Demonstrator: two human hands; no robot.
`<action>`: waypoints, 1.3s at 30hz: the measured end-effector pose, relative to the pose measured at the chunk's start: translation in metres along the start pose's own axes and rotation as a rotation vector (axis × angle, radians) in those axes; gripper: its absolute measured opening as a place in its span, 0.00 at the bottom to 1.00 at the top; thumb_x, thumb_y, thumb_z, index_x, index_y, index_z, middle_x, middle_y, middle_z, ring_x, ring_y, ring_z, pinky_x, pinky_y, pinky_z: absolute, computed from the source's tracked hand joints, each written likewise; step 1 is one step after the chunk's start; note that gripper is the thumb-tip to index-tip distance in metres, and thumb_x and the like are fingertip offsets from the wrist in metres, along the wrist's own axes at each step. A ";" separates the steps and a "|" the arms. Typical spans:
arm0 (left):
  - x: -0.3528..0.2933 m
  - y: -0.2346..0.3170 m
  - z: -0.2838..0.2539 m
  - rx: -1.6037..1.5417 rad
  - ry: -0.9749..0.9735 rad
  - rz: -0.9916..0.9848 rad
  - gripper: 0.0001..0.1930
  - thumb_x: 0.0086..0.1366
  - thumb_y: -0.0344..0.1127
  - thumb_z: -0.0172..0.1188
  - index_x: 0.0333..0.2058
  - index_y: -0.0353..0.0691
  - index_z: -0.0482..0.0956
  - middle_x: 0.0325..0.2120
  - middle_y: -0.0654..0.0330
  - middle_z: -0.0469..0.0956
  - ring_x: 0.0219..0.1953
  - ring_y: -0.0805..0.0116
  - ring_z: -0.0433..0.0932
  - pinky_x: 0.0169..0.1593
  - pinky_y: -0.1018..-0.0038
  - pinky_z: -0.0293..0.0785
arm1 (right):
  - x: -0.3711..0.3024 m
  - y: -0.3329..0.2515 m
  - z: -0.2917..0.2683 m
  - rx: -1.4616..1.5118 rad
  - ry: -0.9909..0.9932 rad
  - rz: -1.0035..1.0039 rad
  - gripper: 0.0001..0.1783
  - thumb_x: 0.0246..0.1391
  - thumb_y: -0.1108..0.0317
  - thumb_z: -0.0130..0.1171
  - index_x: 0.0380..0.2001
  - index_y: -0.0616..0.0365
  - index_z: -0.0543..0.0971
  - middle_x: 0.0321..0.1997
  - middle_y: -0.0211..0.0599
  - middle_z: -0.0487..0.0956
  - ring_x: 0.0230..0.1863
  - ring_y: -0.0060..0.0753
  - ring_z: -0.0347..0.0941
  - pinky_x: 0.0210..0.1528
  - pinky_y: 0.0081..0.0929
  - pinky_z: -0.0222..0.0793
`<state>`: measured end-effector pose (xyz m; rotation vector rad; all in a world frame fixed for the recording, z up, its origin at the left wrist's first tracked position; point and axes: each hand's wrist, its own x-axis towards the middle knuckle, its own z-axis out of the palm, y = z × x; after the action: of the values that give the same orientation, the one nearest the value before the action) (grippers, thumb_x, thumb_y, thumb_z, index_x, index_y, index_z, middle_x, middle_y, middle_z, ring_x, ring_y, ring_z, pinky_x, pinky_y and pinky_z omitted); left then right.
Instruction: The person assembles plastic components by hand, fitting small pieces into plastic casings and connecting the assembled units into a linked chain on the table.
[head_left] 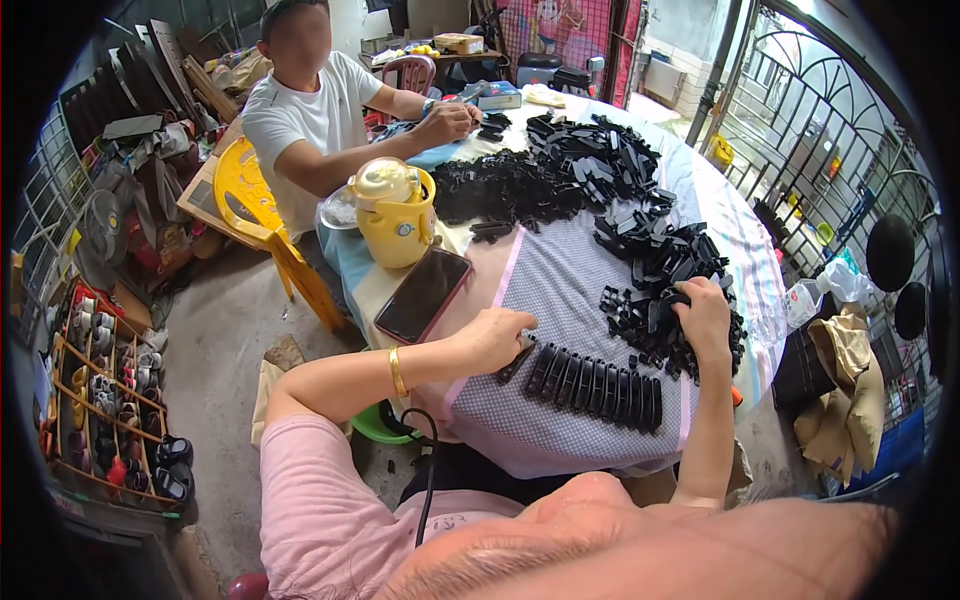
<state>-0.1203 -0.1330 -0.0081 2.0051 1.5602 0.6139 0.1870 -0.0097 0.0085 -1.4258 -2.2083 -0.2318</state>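
My left hand [492, 342] is at the near side of the round table, its fingers closed at the end of a long black plastic piece [515, 364]. To its right lies a neat row of similar black plastic pieces [595, 388], set side by side on the patterned cloth. My right hand [704, 314] reaches into the right-hand pile of loose black pieces [665, 255], with fingers bent and pinched on a piece there. That piece is mostly hidden by the fingers and the heap.
A dark phone [424, 293] and a yellow thermos jug [393, 218] stand left of my left hand. Small black parts [510, 187] are heaped farther back. Across the table a person in a white shirt [325, 130] works with both hands. A shoe rack [110, 400] stands left.
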 end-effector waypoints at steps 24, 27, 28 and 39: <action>0.047 0.006 -0.012 -0.014 0.035 0.102 0.18 0.56 0.31 0.58 0.46 0.34 0.74 0.35 0.55 0.76 0.35 0.68 0.76 0.40 0.75 0.74 | 0.003 -0.033 0.014 1.340 -0.137 0.161 0.22 0.52 0.75 0.55 0.52 0.61 0.69 0.36 0.34 0.78 0.35 0.21 0.75 0.34 0.19 0.74; 0.089 0.029 -0.004 -0.303 -0.045 0.144 0.21 0.58 0.35 0.58 0.49 0.31 0.71 0.39 0.55 0.76 0.41 0.68 0.75 0.44 0.74 0.73 | 0.000 -0.040 0.006 1.357 -0.182 0.139 0.19 0.52 0.73 0.56 0.49 0.62 0.69 0.38 0.35 0.78 0.37 0.22 0.75 0.34 0.18 0.73; 0.100 0.034 0.003 -0.545 -0.081 0.158 0.22 0.59 0.35 0.58 0.50 0.31 0.70 0.40 0.55 0.76 0.41 0.69 0.76 0.45 0.74 0.73 | -0.002 -0.041 0.008 1.335 -0.179 0.135 0.19 0.52 0.73 0.57 0.49 0.61 0.69 0.38 0.34 0.78 0.37 0.21 0.75 0.32 0.16 0.71; 0.125 0.019 0.021 -1.035 -0.103 -0.031 0.17 0.61 0.35 0.58 0.46 0.33 0.70 0.29 0.65 0.71 0.30 0.75 0.75 0.38 0.75 0.77 | -0.003 -0.031 0.019 0.422 -0.004 -0.148 0.06 0.47 0.71 0.60 0.30 0.57 0.80 0.27 0.33 0.75 0.28 0.30 0.74 0.30 0.25 0.69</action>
<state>-0.0635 -0.0177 -0.0075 1.1854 0.8862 1.0128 0.1542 -0.0184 -0.0059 -1.0364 -2.2002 0.1805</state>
